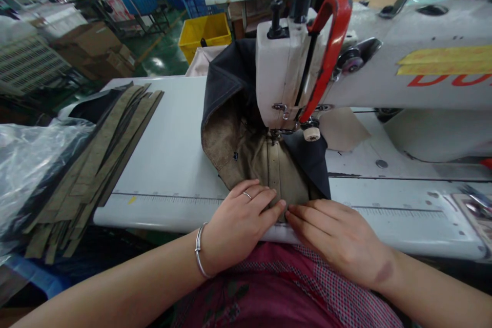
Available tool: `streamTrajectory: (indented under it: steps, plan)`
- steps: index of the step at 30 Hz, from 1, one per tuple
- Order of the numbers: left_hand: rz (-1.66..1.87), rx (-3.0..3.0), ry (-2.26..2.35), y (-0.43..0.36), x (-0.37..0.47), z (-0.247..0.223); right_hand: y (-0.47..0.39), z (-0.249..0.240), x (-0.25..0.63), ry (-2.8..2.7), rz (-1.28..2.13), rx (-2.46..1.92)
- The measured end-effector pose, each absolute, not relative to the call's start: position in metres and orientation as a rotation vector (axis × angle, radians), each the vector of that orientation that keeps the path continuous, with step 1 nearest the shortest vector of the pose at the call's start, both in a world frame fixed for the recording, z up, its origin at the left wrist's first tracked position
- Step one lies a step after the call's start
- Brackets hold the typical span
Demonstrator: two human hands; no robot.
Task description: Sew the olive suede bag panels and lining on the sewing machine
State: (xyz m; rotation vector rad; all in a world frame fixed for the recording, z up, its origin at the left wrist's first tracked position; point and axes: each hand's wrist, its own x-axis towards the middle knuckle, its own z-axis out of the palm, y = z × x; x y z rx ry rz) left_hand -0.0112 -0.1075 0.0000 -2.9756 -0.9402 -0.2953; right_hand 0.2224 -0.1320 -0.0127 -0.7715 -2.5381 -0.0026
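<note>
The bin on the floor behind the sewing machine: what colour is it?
Yellow bin; seen in the head view.

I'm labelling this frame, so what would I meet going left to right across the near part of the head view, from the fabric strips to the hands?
Olive-brown fabric strips → silver bracelet → left hand → right hand.

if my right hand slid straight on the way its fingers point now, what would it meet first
Your right hand would most likely meet the fingers of your left hand, right beside its fingertips; whether they already touch is hard to tell.
</note>
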Motion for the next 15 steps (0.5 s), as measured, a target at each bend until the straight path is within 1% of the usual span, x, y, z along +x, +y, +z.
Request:
streamTrajectory:
  steps: [15]
  plan:
    - [-0.237, -2.940, -0.893, -0.066, -0.008, 0.000, -0.090, -0.013, 0.222, -2.616, -0.091, -0.793]
